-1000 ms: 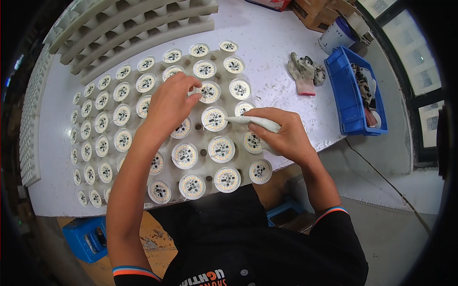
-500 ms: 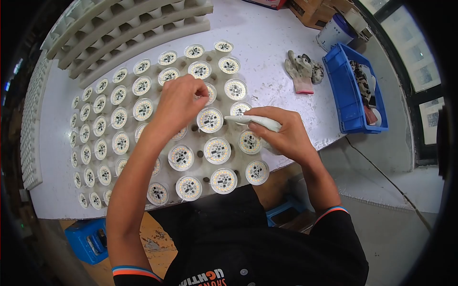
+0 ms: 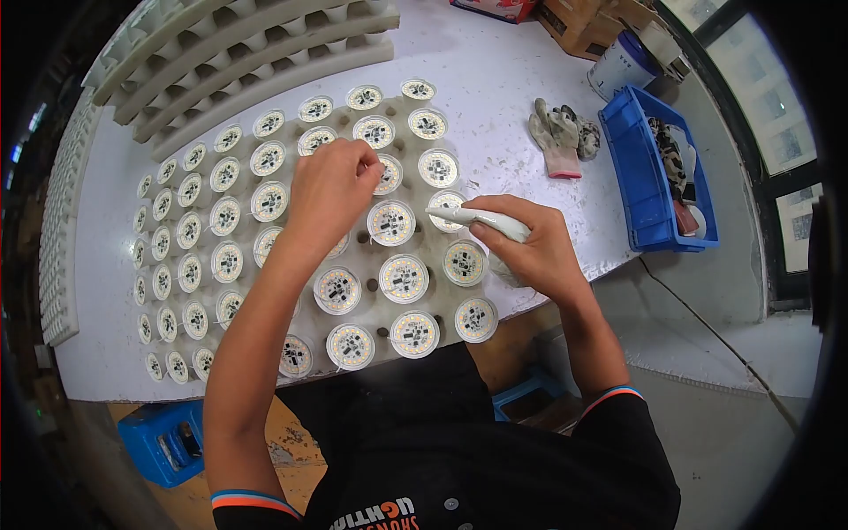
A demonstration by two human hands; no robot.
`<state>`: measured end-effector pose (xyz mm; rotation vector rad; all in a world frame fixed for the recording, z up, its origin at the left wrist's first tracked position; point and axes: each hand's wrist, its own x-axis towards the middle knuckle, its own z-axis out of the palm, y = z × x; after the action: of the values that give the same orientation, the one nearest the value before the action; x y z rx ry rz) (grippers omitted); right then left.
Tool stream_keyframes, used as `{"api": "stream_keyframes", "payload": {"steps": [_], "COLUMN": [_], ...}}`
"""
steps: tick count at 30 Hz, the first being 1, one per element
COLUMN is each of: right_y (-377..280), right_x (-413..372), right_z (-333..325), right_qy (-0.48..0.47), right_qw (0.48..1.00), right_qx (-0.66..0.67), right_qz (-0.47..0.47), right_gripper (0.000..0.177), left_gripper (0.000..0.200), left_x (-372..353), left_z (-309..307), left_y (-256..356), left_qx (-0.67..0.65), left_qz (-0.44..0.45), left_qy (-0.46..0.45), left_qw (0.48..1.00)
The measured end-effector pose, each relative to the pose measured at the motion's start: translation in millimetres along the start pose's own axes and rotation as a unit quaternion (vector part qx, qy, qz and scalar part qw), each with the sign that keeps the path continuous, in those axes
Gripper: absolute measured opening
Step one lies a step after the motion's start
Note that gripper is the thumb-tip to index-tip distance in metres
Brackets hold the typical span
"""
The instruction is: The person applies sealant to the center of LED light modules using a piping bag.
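Note:
Round LED bulb boards (image 3: 404,279) in clear cups stand in rows in a pale foam tray (image 3: 367,305). My left hand (image 3: 340,181) is over the upper middle rows with its fingers pinched together, beside a partly covered LED board (image 3: 387,174). Whatever those fingertips may hold is hidden. In my right hand (image 3: 530,243) is a white tapered tube (image 3: 481,221), its narrow tip pointing left. That tip lies over an LED board (image 3: 448,212) in the right-hand column; contact cannot be judged.
Foam trays (image 3: 265,66) are stacked at the back left. Used gloves (image 3: 558,141) lie on the white table (image 3: 495,106). Right of them are a blue bin (image 3: 632,177) with odds and ends and a white tub (image 3: 623,64). A blue stool (image 3: 163,446) stands below the table.
The tube's tip has moved slightly right, and its tilt is steeper. My left hand stays pinched at nearly the same spot. The whole view has shifted slightly.

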<state>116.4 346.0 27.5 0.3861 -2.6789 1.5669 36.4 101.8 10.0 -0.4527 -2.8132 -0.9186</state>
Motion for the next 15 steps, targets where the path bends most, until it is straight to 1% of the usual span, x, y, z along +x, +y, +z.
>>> {"api": "stream_keyframes", "payload": {"steps": [3, 6, 9, 10, 13, 15], "right_y": [0.3, 0.9, 3.2, 2.6, 1.6, 0.7], "right_x": [-1.9, -0.8, -0.5, -0.2, 2.1, 3.6], "right_z": [-0.9, -1.9, -1.5, -1.5, -2.5, -3.8], "right_qy": [0.000, 0.007, 0.014, 0.015, 0.015, 0.012], "right_qw": [1.000, 1.000, 1.000, 1.000, 1.000, 1.000], "right_qx": [-0.001, -0.003, 0.010, 0.015, 0.016, 0.008], "right_qz": [0.006, -0.002, -0.003, 0.004, 0.005, 0.006], "right_gripper": [0.025, 0.025, 0.026, 0.026, 0.026, 0.027], "left_gripper": [0.018, 0.022, 0.026, 0.039, 0.051, 0.057], "left_x": [-3.7, -6.7, -7.0, -5.9, -6.0, -3.0], "left_z": [4.7, 12.4, 9.6, 10.6, 13.0, 7.6], "left_y": [1.1, -4.5, 2.5, 3.1, 8.6, 11.8], "left_qx": [0.035, 0.051, 0.013, 0.060, 0.191, 0.216], "left_qz": [0.034, 0.093, 0.009, 0.002, 0.043, 0.015], "left_qy": [-0.030, 0.014, 0.000, 0.017, 0.076, 0.005], "left_qw": [0.998, 0.994, 1.000, 0.998, 0.978, 0.976]}}
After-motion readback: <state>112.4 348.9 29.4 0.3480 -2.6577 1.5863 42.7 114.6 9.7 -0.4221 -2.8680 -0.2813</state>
